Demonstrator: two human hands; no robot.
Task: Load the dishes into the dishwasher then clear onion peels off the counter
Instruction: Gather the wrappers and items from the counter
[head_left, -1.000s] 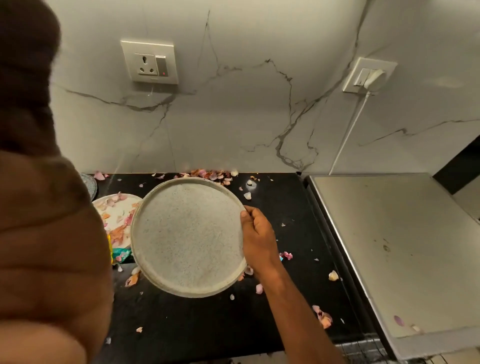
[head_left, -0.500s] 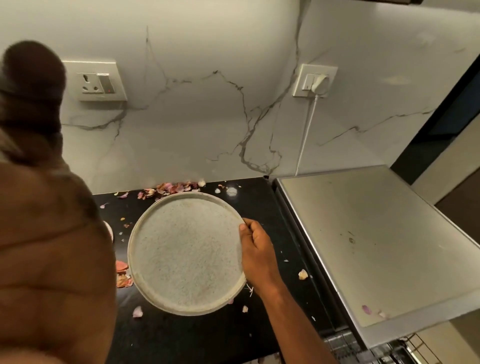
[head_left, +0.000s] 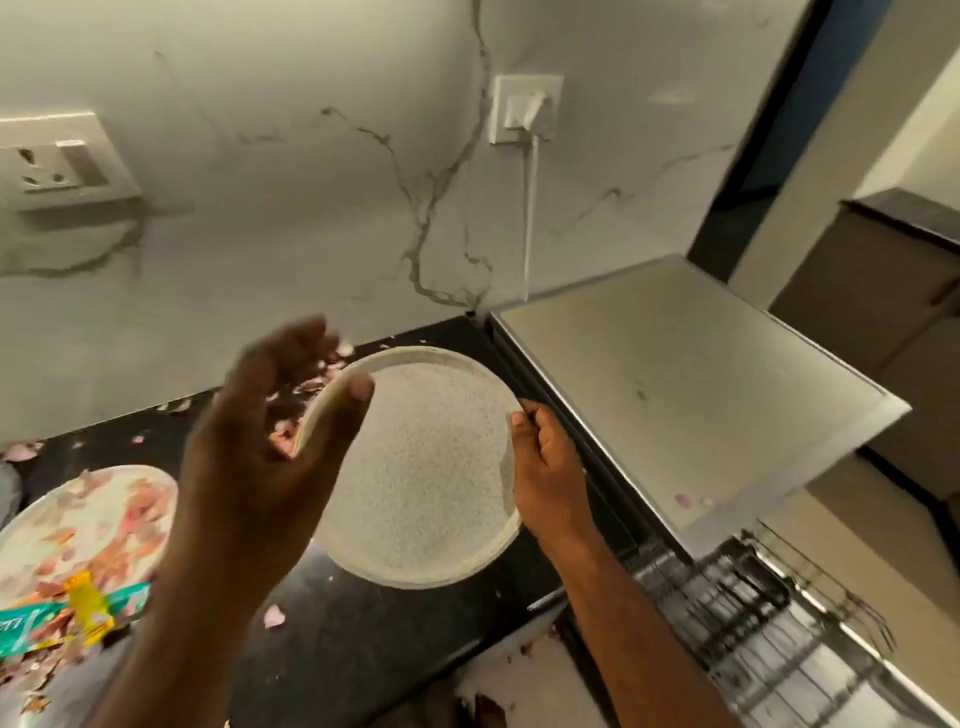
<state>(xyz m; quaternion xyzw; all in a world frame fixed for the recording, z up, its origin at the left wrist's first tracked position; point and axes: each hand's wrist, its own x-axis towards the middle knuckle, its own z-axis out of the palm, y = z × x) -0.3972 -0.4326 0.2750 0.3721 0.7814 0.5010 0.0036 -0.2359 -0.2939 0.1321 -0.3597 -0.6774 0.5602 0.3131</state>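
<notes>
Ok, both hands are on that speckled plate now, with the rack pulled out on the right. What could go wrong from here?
1. The speckled plate is held only at its rim, by the right hand and the left hand's thumb; it might slip.
2. The dishwasher top juts out beside it; a swing toward the rack could clip its corner.
3. Onion peels lie just behind the plate and could get knocked around.

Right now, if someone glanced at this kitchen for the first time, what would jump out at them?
The big speckled plate in the middle, held above the black counter: the right hand grips its right rim and the left hand has its thumb on the left rim. Next, the second plate at far left heaped with onion peels, and the dishwasher rack pulled out at lower right.
</notes>
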